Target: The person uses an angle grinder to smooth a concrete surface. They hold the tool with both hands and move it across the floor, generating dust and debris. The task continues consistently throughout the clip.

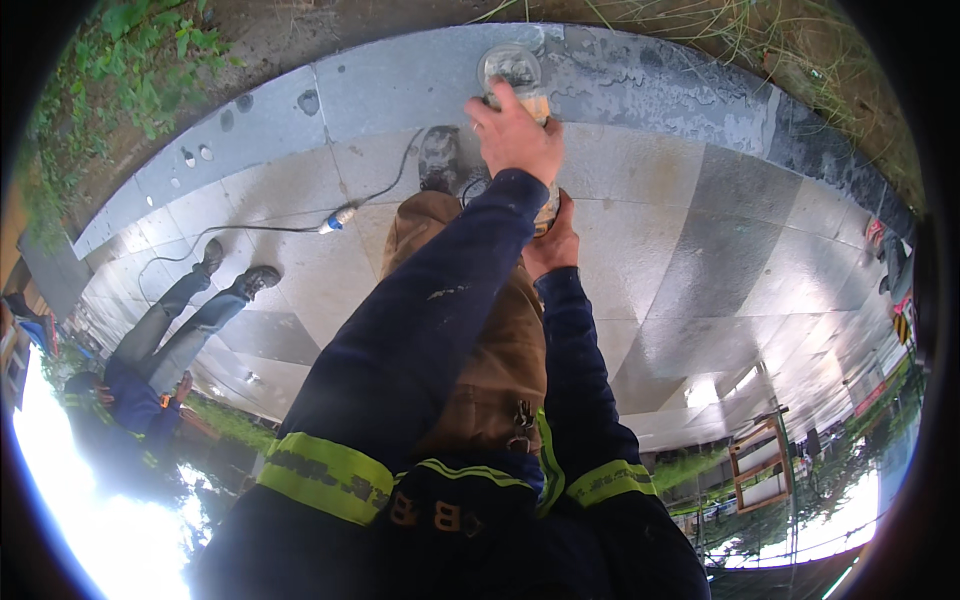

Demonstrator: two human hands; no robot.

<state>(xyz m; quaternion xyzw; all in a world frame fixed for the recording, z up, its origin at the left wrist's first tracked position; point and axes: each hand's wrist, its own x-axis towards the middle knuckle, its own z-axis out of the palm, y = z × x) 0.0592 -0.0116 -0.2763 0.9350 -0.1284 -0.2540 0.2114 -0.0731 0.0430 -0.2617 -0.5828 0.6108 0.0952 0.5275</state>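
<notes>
An orange-bodied angle grinder is held in both hands, with its round, greyish head over the grey stone edging slab. My left hand is closed over the front of the tool, just behind the head. Farther back, nearer my body, my right hand is wrapped around the rear of the grinder. Much of the tool is hidden under my hands and left sleeve. Whether the disc touches the stone, or spins, I cannot make out.
A dark cord with a blue and white plug connector runs across the pale paving at left, near my dark shoe. Another person stands on the left; someone else's legs show far right. Soil and plants border the slab.
</notes>
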